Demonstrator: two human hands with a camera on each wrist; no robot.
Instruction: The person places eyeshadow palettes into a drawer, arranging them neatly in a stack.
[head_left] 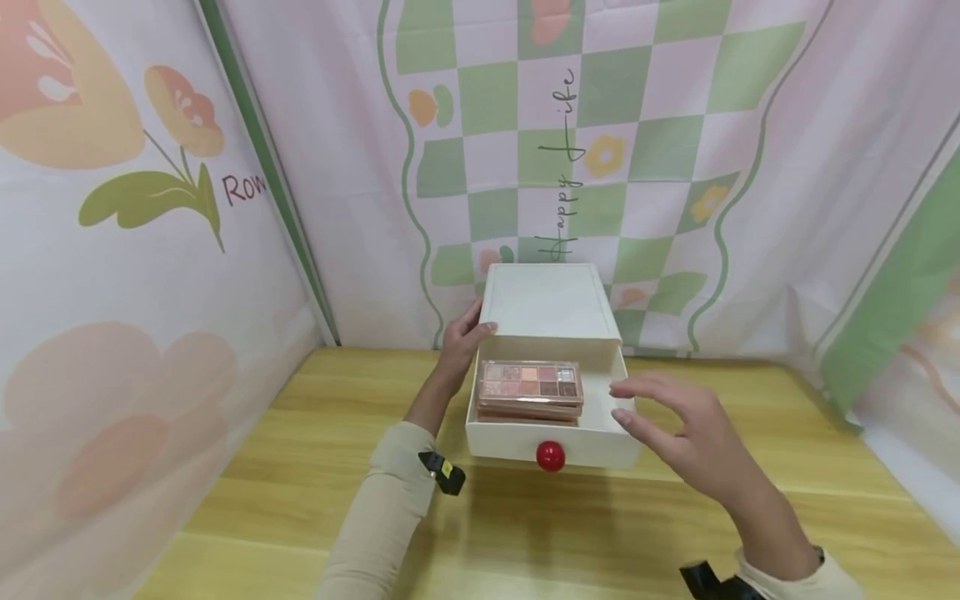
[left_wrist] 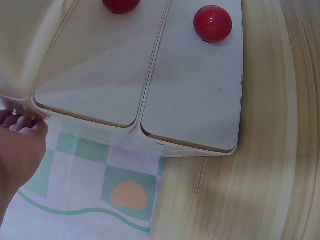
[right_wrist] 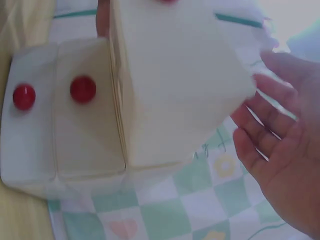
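Observation:
A white drawer cabinet (head_left: pixel 551 300) has its top drawer (head_left: pixel 600 446) pulled out toward me, a round red knob (head_left: pixel 551 456) on its front. Inside on the left lies a small stack of eyeshadow palettes (head_left: pixel 529 382), the upper one showing pink and brown pans through a clear lid. My left hand (head_left: pixel 457 346) rests against the cabinet's left side, thumb at the top's front corner. Beside the drawer's right wall, my right hand (head_left: pixel 686 425) is held with thumb and forefinger apart and nothing between them; its fingertips overlap the drawer rim in the head view.
Below the pulled-out drawer are two closed drawers with red knobs, the middle drawer (right_wrist: pixel 90 130) and the bottom drawer (right_wrist: pixel 30 140). The cabinet stands on a wood-grain table (head_left: pixel 315 467). Close behind hangs a checked, flowered curtain (head_left: pixel 495 100), with another printed sheet (head_left: pixel 97 275) at left.

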